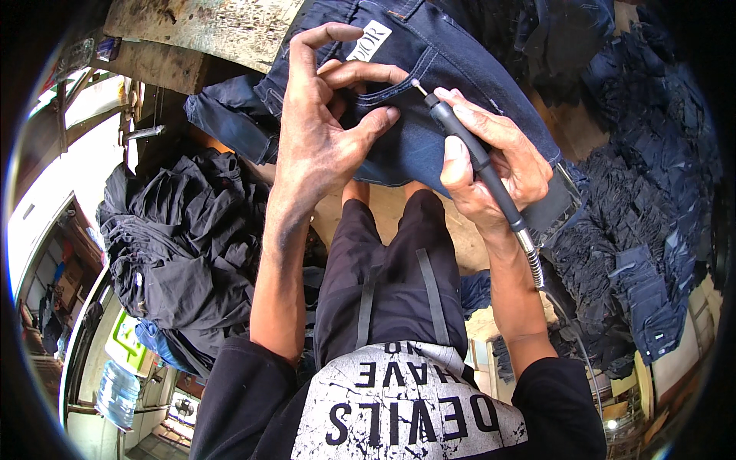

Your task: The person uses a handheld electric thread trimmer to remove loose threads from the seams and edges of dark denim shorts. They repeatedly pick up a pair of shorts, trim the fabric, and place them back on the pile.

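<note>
A dark blue pair of jeans (475, 57) is spread in front of me at the top of the view, with a curved, stitched pocket edge facing me. My left hand (330, 123) rests on the denim with its fingers apart. One fingertip touches the cloth by the pocket edge, and the thumb lies lower down. My right hand (498, 157) is closed around a black pen-shaped rotary tool (479, 153). The tool's small pale tip meets the denim at the seam, close to the left fingertip. A white label (369, 40) shows on the jeans beyond my left hand.
A worn wooden board (207, 31) is at the upper left. Heaped black garments (184, 238) fill the left side. On the right are large piles of dark clothes (606, 230). A thin cord (579, 337) runs down from the tool. A blue water bottle (117, 395) stands lower left.
</note>
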A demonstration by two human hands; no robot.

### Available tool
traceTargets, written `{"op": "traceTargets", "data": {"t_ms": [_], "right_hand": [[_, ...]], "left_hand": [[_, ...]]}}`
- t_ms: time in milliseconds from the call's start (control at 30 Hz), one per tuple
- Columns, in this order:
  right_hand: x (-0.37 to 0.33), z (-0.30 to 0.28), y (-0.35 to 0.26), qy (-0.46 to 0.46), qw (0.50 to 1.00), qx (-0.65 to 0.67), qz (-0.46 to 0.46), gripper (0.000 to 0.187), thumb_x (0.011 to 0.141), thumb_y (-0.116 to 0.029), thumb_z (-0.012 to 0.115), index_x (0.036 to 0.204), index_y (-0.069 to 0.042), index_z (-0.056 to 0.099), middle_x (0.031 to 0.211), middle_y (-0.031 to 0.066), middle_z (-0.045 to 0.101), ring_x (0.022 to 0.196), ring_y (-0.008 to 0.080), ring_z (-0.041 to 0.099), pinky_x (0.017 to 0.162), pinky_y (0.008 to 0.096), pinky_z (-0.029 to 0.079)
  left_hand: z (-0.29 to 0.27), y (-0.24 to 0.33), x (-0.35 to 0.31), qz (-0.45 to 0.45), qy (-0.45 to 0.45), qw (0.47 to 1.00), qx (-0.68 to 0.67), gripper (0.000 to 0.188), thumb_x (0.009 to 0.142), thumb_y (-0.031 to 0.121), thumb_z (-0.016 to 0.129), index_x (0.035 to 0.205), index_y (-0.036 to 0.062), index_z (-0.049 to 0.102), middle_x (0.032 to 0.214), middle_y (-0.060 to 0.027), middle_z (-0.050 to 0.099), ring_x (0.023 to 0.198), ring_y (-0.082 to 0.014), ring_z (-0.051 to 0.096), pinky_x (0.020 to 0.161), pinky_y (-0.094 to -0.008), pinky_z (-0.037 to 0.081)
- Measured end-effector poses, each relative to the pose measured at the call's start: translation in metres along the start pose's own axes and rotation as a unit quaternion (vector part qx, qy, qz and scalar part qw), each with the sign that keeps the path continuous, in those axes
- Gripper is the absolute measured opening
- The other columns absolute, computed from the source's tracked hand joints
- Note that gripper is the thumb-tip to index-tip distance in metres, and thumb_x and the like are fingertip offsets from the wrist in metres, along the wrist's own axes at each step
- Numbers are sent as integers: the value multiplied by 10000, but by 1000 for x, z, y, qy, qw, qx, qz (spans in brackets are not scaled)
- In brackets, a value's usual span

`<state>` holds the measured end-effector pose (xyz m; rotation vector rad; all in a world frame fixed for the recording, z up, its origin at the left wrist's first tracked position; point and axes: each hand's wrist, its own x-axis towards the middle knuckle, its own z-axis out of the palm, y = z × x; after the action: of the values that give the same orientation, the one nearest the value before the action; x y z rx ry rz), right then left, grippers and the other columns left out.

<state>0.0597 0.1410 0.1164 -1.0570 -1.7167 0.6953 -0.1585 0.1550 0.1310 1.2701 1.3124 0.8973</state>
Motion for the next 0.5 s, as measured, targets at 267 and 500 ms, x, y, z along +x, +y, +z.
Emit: {"op": "traceTargets", "data": {"t_ms": [267, 500], "right_hand": [[-1, -1, 0, 3, 1000, 0, 17, 282, 898, 60, 711, 1174, 120, 702, 1149, 304, 797, 1084, 373, 815, 967, 415, 671], [-1, -4, -5, -7, 999, 3, 45, 278, 926, 26, 729, 1180, 134, 694, 1169, 305, 788, 1102, 370, 805, 962, 409, 670]], "left_hand": [[-2, -1, -1, 10, -9, 1000, 18, 854, 886, -73, 855, 1546, 42, 324, 1253, -180, 793, 1181, -227, 754, 1083, -368, 592], [-3, 1, -2, 36, -20, 998, 44, 836, 887, -65, 851, 1541, 49, 343, 1293, -185, 791, 1244, -241, 733, 1141, -390, 554]]}}
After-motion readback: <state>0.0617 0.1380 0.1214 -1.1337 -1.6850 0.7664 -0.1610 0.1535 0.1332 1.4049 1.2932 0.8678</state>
